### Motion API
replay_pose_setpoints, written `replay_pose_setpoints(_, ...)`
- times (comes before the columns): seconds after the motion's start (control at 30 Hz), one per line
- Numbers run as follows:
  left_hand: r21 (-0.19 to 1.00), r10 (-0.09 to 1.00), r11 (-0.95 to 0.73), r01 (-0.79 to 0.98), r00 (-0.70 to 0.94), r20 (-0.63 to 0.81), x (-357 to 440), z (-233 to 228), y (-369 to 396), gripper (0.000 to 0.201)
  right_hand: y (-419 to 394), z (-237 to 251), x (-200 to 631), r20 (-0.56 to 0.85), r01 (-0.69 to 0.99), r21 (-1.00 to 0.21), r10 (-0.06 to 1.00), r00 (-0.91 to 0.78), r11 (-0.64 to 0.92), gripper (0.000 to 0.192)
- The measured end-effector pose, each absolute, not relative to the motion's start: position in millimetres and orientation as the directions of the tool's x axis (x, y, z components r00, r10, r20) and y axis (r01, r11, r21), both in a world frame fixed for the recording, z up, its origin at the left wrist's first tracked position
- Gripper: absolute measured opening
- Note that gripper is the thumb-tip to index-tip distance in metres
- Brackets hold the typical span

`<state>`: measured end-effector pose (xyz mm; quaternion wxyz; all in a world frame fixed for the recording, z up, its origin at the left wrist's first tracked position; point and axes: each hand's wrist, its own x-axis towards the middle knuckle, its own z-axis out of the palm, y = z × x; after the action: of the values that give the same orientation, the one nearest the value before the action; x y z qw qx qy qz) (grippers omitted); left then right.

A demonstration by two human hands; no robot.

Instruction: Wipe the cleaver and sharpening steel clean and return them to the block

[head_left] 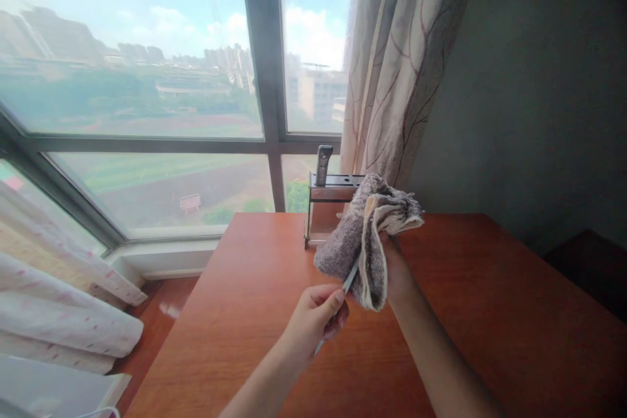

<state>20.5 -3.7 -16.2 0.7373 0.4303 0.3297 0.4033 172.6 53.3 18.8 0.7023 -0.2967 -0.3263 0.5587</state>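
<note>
You hold a thin metal utensil and a grey cloth above the wooden table.

In the head view, your left hand [316, 317] is closed around the handle of the utensil [349, 283], thumb on top, and the thin metal part goes up into the folds of the cloth [365, 238]. Your right hand [394, 268] is mostly hidden under this cloth; it seems to grip the cloth from behind, but how far the fingers are closed I cannot tell. Both hands are over the middle of the table [490, 313]. Behind the cloth, near the window [147, 78], a metal holder [330, 199] stands on the table with one dark handle [322, 163] upright in it. A patterned curtain [401, 59] hangs just beside it.
</note>
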Motion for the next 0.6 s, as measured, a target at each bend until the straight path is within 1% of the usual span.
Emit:
replay_pose_setpoints(0.07,0.970,0.936,0.143,-0.196,0.345,-0.068,18.9,-17.0,-1.2,0.042,55.3,17.9,170.5,0.113,-0.611,-0.769,0.981,0.160,0.188,0.047)
replay_pose_setpoints(0.13,0.996,0.974,-0.089,0.013,0.210,0.084,15.9,-17.6,0.8,0.038,55.5,16.3,167.6,0.081,-0.580,-0.788,0.969,0.235,0.206,0.039)
replay_pose_setpoints(0.2,0.931,0.960,-0.276,0.239,0.112,0.256,12.0,-17.9,2.4,0.032,54.0,14.9,164.2,0.056,-0.524,-0.821,0.945,0.324,0.228,0.035)
replay_pose_setpoints(0.23,0.887,0.944,-0.330,0.323,0.089,0.319,10.0,-18.1,3.1,0.029,52.8,14.4,162.6,0.058,-0.489,-0.836,0.928,0.369,0.247,0.036)
replay_pose_setpoints(0.3,0.828,0.922,-0.375,0.417,0.078,0.379,6.3,-18.6,4.3,0.025,50.7,13.6,160.4,0.082,-0.429,-0.856,0.896,0.437,0.288,0.038)
replay_pose_setpoints(0.37,0.821,0.925,-0.372,0.434,0.097,0.368,3.8,-19.7,5.2,0.025,49.4,12.6,160.4,0.084,-0.415,-0.861,0.887,0.454,0.294,0.039)
replay_pose_setpoints(0.4,0.833,0.932,-0.359,0.420,0.113,0.345,3.0,-20.4,5.6,0.026,49.2,11.7,161.5,0.073,-0.433,-0.855,0.893,0.444,0.285,0.039)
replay_pose_setpoints(0.47,0.884,0.951,-0.306,0.352,0.155,0.267,2.8,-22.1,6.1,0.030,49.8,9.2,165.9,0.025,-0.525,-0.817,0.923,0.383,0.240,0.039)
replay_pose_setpoints(0.53,0.946,0.963,-0.215,0.241,0.212,0.165,3.7,-23.7,6.3,0.036,51.2,5.7,172.9,-0.025,-0.632,-0.762,0.970,0.243,0.139,0.042)
replay_pose_setpoints(0.6,0.990,0.951,-0.084,0.110,0.305,0.047,5.1,-24.3,6.0,0.042,52.6,1.4,181.9,-0.054,-0.688,-0.726,0.997,0.055,-0.001,0.051)
